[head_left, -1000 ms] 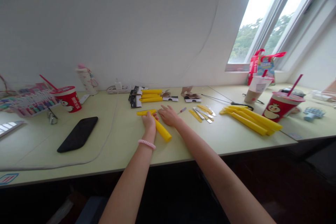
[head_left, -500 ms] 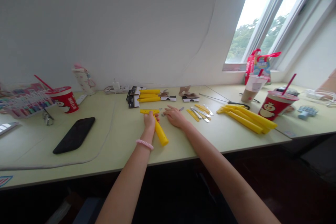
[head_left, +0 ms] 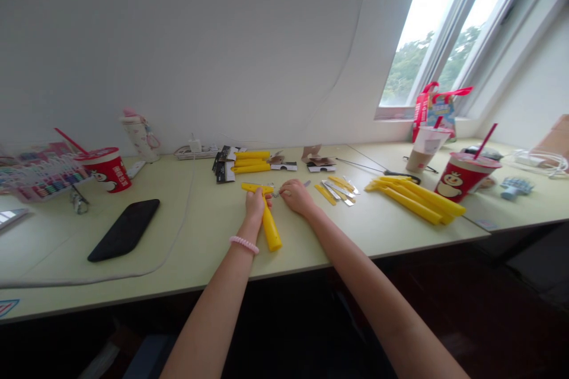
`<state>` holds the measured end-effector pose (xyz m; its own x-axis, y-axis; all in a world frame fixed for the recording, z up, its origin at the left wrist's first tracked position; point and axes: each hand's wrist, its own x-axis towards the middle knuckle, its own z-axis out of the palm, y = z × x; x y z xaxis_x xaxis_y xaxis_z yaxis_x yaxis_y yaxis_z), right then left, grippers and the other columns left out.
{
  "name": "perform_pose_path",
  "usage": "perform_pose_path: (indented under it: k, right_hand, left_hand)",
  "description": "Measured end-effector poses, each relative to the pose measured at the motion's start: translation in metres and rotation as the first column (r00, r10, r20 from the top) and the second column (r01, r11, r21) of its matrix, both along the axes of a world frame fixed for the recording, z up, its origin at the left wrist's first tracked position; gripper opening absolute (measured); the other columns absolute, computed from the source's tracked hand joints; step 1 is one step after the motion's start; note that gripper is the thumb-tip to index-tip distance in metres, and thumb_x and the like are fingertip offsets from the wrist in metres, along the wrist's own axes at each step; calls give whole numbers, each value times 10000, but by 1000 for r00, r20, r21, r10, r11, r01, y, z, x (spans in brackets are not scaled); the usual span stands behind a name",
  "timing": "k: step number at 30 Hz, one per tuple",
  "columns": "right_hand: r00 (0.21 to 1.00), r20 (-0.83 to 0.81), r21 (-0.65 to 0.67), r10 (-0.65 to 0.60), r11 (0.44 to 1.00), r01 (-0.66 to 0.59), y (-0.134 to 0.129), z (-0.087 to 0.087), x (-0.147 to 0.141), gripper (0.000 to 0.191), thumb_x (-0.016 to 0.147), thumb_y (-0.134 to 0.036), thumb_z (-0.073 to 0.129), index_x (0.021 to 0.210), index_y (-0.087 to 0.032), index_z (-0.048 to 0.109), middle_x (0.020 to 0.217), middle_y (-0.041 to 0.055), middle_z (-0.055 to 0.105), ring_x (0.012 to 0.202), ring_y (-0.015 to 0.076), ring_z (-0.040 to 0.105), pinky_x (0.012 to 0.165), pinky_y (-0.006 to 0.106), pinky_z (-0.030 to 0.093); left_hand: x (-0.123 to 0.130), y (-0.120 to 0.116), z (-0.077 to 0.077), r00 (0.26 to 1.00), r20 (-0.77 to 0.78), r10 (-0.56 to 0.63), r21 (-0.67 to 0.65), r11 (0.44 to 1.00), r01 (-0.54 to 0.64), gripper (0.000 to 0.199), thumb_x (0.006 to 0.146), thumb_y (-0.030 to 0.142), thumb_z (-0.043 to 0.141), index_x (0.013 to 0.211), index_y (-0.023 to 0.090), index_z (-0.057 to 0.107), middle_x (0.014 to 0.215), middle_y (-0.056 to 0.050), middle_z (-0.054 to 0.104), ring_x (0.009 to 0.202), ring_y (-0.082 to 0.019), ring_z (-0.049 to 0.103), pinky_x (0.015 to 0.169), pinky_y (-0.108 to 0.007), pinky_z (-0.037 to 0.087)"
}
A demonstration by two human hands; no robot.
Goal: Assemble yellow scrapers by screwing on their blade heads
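My left hand (head_left: pixel 255 206), wearing a pink coil band at the wrist, is closed round a yellow T-shaped scraper handle (head_left: pixel 271 230) just above the table. The handle's crosspiece (head_left: pixel 251 188) points left and its round grip slants toward me. Beside it, my right hand (head_left: pixel 295 196) rests on the table with fingers curled together near some small metal pieces (head_left: pixel 272 190), perhaps screws. Whether a piece is between those fingertips is too small to tell. To the right lie silver blades and yellow strips (head_left: pixel 341 192) in a loose pile.
Yellow handles (head_left: pixel 418 201) lie stacked at right, near a red cup (head_left: pixel 464 176). Behind my hands are more yellow handles (head_left: pixel 251 162) and black cards (head_left: pixel 226 164). At left are a black phone (head_left: pixel 125 230), another red cup (head_left: pixel 106 169) and a bottle (head_left: pixel 140 136).
My right hand's fingers have gone from stretched out on the table to curled in. The yellow handle has turned slightly in my left hand, its grip end swinging left.
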<state>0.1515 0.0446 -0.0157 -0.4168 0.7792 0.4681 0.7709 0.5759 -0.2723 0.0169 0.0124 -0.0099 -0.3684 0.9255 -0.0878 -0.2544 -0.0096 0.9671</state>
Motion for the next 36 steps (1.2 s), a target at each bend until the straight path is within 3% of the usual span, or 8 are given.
perform_pose_path:
  k: [8, 13, 16, 19, 21, 24, 28, 36]
  right_hand:
    - [991, -9, -119, -132, 984, 130, -7, 7, -5, 211, 747, -131, 472, 853, -148, 653, 926, 82, 621, 940, 176, 490, 842, 268, 349]
    - [991, -52, -98, -126, 988, 121, -4, 3, -7, 173, 734, -139, 482, 813, -151, 636, 903, 78, 601, 927, 182, 478, 829, 283, 359]
    - [980, -162, -69, -118, 992, 109, 1, 1, -5, 146, 713, -148, 498, 765, -155, 634, 862, 69, 612, 893, 180, 495, 818, 289, 371]
    - [914, -376, -103, -153, 987, 123, 3, 5, 3, 135, 710, -185, 504, 739, -162, 633, 825, 53, 636, 837, 172, 527, 800, 302, 390]
    - [842, -511, -203, -171, 976, 75, 2, 9, 10, 151, 712, -232, 509, 751, -166, 639, 819, 46, 650, 793, 164, 548, 765, 301, 410]
    - [768, -623, -337, -146, 937, -96, -6, 16, 20, 209, 693, -311, 541, 786, -161, 653, 816, 43, 655, 758, 157, 567, 711, 277, 424]
    - [790, -612, -391, -48, 886, -249, -17, 21, 24, 214, 650, -331, 585, 750, -161, 668, 777, 29, 651, 757, 156, 567, 701, 256, 412]
    - [762, -639, -486, -105, 823, -295, -19, 21, 23, 179, 606, -292, 617, 695, -144, 664, 679, 18, 629, 688, 140, 552, 673, 255, 398]
  left_hand:
    - [0, 0, -2, 999, 25, -25, -6, 1000, 25, 81, 721, 204, 475, 773, 144, 459, 523, -28, 556, 332, -93, 452, 355, -213, 364]
    - [-1, 0, -2, 999, 11, -45, 6, 999, 45, 77, 724, 203, 468, 774, 148, 449, 521, -26, 555, 326, -90, 441, 340, -205, 345]
    - [1, 0, -1, 996, 20, -88, 16, 996, 88, 56, 731, 200, 458, 751, 152, 439, 512, -19, 546, 322, -79, 427, 329, -189, 321]
    - [3, -1, 0, 980, 41, -193, 3, 981, 193, 47, 734, 190, 453, 728, 144, 448, 504, -21, 539, 314, -69, 411, 316, -177, 297]
    - [5, -3, 0, 957, 55, -284, -5, 959, 285, 55, 728, 194, 465, 722, 141, 457, 507, -23, 538, 309, -66, 404, 309, -174, 284]
    - [7, -6, 0, 912, 39, -409, 4, 912, 409, 80, 722, 219, 481, 724, 141, 463, 506, -18, 529, 304, -67, 398, 305, -176, 279]
    - [8, -10, 2, 861, -8, -508, 19, 861, 508, 101, 736, 237, 457, 734, 137, 475, 508, -14, 517, 302, -64, 394, 304, -177, 277]
    - [9, -14, 5, 847, -8, -531, -23, 847, 531, 103, 741, 243, 459, 723, 144, 484, 469, -1, 491, 298, -69, 389, 308, -179, 265]
